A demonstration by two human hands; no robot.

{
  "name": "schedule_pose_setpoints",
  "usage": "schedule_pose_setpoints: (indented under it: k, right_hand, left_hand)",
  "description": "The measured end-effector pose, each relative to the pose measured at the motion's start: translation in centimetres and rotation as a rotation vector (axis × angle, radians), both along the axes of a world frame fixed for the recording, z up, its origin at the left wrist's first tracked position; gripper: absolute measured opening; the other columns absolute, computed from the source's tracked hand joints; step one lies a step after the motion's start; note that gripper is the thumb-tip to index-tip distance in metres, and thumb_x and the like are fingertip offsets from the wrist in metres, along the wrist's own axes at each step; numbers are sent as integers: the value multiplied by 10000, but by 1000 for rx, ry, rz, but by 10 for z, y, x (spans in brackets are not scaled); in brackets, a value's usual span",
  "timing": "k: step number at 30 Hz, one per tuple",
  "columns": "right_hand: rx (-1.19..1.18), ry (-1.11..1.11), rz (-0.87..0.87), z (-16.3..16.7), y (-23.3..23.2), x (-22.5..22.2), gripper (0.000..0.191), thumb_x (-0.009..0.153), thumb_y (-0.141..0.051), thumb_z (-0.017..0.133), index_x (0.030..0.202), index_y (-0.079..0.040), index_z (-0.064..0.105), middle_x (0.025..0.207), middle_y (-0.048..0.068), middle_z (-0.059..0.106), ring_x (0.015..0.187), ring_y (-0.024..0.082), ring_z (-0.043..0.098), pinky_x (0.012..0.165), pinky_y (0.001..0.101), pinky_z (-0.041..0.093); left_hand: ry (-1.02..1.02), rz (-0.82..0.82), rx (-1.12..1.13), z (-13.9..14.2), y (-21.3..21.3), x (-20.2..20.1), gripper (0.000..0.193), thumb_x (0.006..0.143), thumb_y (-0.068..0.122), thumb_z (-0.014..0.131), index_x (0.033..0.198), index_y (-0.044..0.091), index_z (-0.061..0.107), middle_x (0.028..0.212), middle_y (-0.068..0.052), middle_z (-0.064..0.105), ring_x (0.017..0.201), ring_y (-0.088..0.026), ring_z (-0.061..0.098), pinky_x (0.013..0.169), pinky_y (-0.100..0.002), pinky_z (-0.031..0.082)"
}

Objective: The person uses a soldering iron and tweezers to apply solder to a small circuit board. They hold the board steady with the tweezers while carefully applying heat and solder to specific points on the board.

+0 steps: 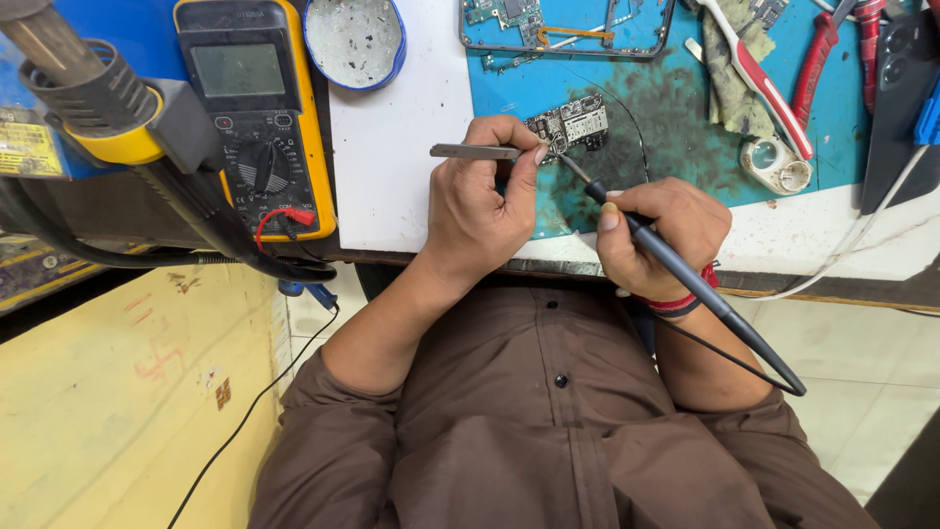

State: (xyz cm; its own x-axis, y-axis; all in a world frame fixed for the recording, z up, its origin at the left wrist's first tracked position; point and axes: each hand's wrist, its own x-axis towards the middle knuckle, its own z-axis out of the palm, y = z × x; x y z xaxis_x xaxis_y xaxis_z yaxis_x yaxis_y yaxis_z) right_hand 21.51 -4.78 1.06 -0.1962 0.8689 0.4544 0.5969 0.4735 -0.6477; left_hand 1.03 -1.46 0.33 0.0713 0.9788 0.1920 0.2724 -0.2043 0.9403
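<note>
1. Two hands: left hand (pixel 477 211), right hand (pixel 658 235).
2. One pair of tweezers (pixel 475 152).
3. One soldering iron (pixel 685 279).
4. One small circuit board (pixel 571 124).
5. One yellow multimeter (pixel 257 108).
6. One round blue tin (pixel 354 41).
7. One opened phone (pixel 568 29).

Bright even light, soft shadows, sharp centre, wide-angle bending at edges, no glare

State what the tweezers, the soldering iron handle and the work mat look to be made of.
Tweezers: bare metal, going by the grey satin sheen. Soldering iron handle: probably matte black plastic or rubber. Mat: likely blue rubber or silicone, dull and scorched dark.
</note>
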Motion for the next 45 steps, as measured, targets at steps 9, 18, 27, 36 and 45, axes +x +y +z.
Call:
schedule_pose_setpoints:
  k: [9,18,27,36,45]
  right_hand:
    - [-10,8,6,0,0,0,129,925,-19,750,977,-13,633,832,126,704,680,257,671,583,320,506]
    - [0,-2,4,0,0,0,128,931,-22,755,979,-11,637,838,127,710,674,254,668,581,317,503]
    - [-18,0,3,0,-1,1,133,927,-18,755,976,-15,631,843,127,708,649,246,667,589,318,508]
    - [6,-6,5,0,1,0,134,917,-13,753,967,-11,629,826,127,702,666,257,663,580,320,502]
    - [1,-6,8,1,-1,0,132,922,-19,756,963,-15,632,822,122,700,650,253,661,581,322,498]
  left_hand:
    - [-3,4,-33,2,0,1,100,1013,7,684,1034,30,589,970,-56,675,743,-151,707,667,-285,560]
    - [-6,6,-29,3,-1,1,98,1017,10,684,1041,31,591,979,-61,677,767,-162,719,687,-290,568]
    - [3,3,-30,2,-1,0,102,1015,10,684,1042,41,591,977,-55,682,752,-157,715,670,-286,564]
    - [6,2,-26,3,0,0,111,1014,27,689,1044,45,584,985,-52,679,743,-159,710,663,-293,560]
    - [0,-5,-23,2,-1,0,109,1026,18,682,1052,37,579,992,-52,676,748,-157,714,672,-292,566]
